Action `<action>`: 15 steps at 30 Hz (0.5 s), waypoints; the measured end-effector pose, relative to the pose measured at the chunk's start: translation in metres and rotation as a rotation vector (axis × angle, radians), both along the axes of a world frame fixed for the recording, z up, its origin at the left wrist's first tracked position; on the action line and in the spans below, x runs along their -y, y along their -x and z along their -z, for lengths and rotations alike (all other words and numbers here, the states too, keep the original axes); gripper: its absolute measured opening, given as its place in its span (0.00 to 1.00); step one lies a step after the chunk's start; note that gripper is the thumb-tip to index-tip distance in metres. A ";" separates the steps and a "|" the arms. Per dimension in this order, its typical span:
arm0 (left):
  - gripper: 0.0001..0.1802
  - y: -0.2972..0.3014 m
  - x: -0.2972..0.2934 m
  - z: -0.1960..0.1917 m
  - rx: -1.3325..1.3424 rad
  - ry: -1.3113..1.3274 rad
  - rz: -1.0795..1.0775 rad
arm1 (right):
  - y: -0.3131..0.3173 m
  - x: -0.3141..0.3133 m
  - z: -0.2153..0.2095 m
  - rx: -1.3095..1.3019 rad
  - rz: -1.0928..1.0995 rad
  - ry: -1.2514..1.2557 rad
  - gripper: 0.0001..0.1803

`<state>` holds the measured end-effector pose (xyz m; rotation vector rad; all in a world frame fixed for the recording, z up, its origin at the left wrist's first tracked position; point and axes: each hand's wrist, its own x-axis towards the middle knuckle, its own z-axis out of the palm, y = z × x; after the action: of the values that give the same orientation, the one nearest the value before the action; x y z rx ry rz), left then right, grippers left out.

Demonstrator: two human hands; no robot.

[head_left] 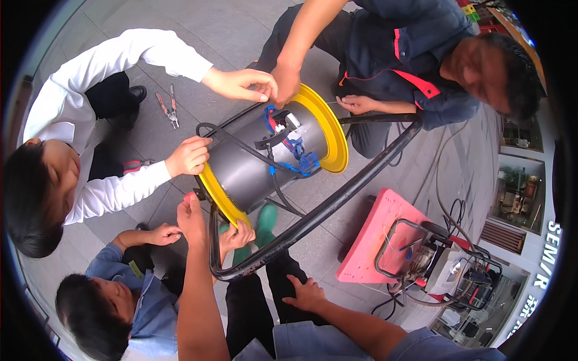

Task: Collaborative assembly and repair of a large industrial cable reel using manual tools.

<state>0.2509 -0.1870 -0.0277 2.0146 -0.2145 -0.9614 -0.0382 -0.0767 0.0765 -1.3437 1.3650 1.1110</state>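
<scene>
Our left hand [191, 215] is raised with fingers pinched on the near yellow flange [221, 201] of the cable drum [265, 159]. Our right hand [307, 295] lies open and flat on our dark trouser leg [253, 313], holding nothing. Beyond the left hand, a white-sleeved person's hand [189, 155] grips the black tube frame [313, 213]. Right of our right hand stands a pink board [370, 240].

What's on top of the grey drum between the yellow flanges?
On the grey drum: black cable looped across it, plus a tangle of blue wires with red and white bits by the far yellow flange. Its underside is hidden.
</scene>
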 end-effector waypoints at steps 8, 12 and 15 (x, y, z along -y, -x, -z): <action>0.12 0.066 -0.139 -0.063 -0.033 -0.036 -0.035 | -0.001 0.000 0.000 -0.037 -0.057 0.028 0.44; 0.09 0.102 -0.222 -0.094 -0.123 -0.182 0.268 | -0.005 0.006 -0.012 -0.036 -0.086 0.090 0.42; 0.08 0.119 -0.250 -0.117 -0.115 -0.349 0.621 | 0.003 0.008 -0.014 -0.035 -0.188 0.111 0.39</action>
<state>0.1319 0.0626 0.0890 2.2427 -0.6766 -1.5845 -0.0409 -0.0842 0.0907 -1.5658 1.3644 1.2021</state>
